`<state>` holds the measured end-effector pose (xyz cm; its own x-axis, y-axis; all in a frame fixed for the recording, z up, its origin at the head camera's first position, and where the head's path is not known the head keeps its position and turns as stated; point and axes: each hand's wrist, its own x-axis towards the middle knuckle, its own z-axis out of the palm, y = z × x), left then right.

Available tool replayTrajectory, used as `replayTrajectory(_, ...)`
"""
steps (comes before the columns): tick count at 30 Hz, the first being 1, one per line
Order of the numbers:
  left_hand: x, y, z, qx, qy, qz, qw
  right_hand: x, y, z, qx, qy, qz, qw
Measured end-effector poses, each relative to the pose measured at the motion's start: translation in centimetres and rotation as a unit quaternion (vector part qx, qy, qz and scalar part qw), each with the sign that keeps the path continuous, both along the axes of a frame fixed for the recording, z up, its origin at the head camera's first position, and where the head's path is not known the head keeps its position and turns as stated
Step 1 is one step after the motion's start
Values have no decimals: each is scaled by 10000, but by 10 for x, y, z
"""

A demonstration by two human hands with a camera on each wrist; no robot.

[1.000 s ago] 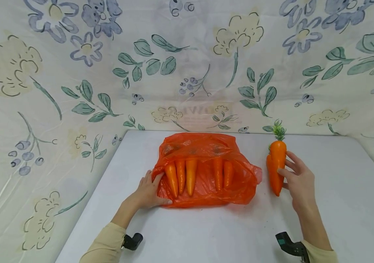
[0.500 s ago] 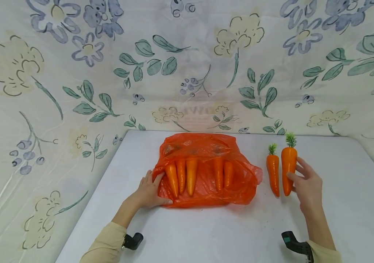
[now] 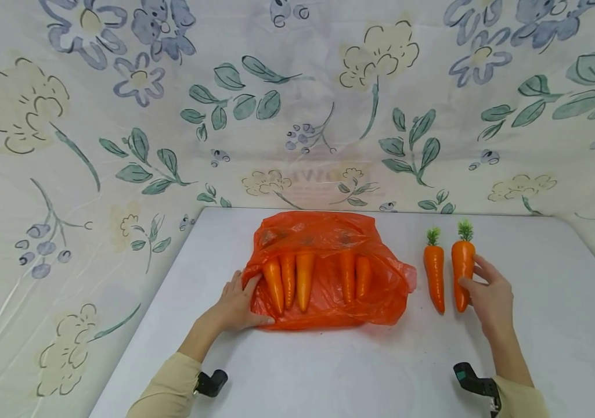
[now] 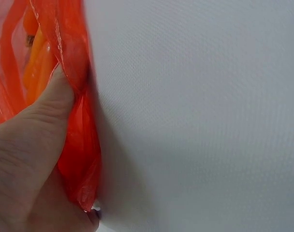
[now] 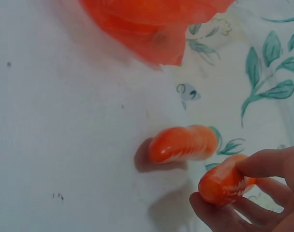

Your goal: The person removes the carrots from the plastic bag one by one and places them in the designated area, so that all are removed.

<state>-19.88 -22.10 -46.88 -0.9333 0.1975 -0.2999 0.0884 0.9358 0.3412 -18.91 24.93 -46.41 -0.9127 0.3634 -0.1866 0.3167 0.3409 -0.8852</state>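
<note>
A red-orange plastic bag [image 3: 323, 316] lies on the white table with several carrots [image 3: 305, 281] showing in its mouth; their tops are covered by the film. My left hand [image 3: 237, 305] grips the bag's left edge, its thumb inside the film in the left wrist view and other fingers mostly hidden. To the right of the bag, one carrot [image 3: 435, 278] with a green tuft lies on the table. Beside it, a small gap apart, my right hand [image 3: 489, 293] pinches a second, similar carrot [image 3: 463, 264] between thumb and fingers, tuft pointing away.
The white table [image 3: 344, 371] reaches back to a floral cloth [image 3: 297, 116] that hangs behind and at the sides. Small dark marks dot the tabletop near the right hand. A black camera mount [image 3: 473, 383] sits on the right wrist, another [image 3: 211, 384] on the left.
My right hand has moved right with its carrot, away from the other one, and then slightly toward me. The two carrots now lie apart side by side. My left hand has stayed put.
</note>
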Motion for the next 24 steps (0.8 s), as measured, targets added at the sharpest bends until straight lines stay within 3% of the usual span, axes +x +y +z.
replayTrajectory(5, -1, 1, -2, -24, 8, -31, 10000, -5, 4, -8, 302, -105, 148, 9994)
replayTrajectory(11, -1, 2, -3, -26, -19, -32, 10000, -10, 3, -13, 1031, -285, 97, 9942)
replayTrajectory(16, -2, 1, -3, -52, 23, -43, 10000, -14, 1, -11, 1521, -529, 166, 9868)
replayTrajectory(24, -2, 0, -4, -64, 30, -25, 10000, -17, -5, -8, 2069, -572, 376, 9760)
